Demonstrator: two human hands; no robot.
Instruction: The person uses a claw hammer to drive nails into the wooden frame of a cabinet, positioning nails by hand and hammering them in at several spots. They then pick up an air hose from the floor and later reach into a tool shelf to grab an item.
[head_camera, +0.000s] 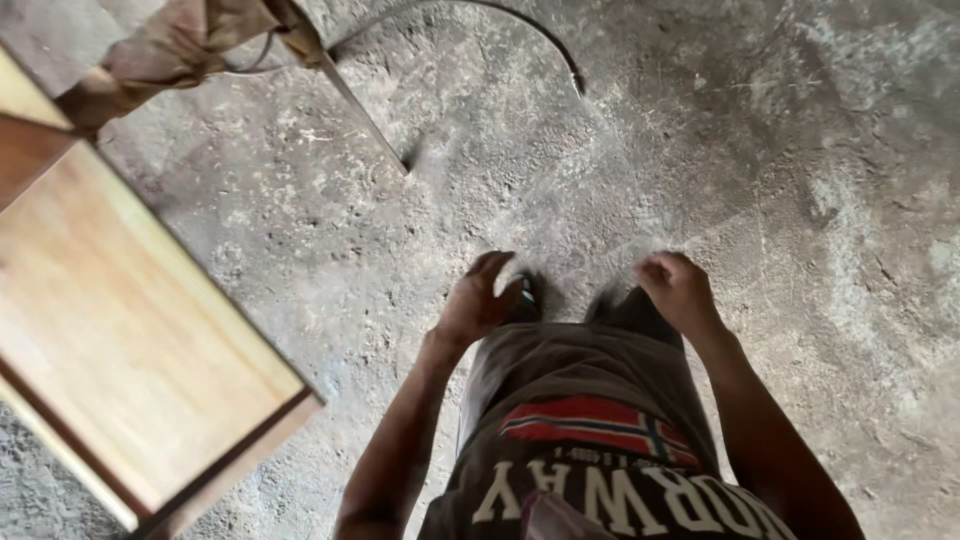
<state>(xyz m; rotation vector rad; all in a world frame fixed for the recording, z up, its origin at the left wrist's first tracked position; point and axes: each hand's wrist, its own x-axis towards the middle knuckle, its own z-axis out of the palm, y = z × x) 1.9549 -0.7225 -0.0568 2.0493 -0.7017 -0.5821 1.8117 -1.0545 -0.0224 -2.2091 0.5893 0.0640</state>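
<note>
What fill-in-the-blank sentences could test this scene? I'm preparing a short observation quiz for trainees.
1. Both the left hand and the right hand are ____, holding nothing.
2. The wooden panel lies on the person's ____ side.
3. The curved dark cable lies on the rough ____ floor.
4. The person looks down past a ____ shirt with a printed flag.

Missing words: empty; left; concrete; grey
</note>
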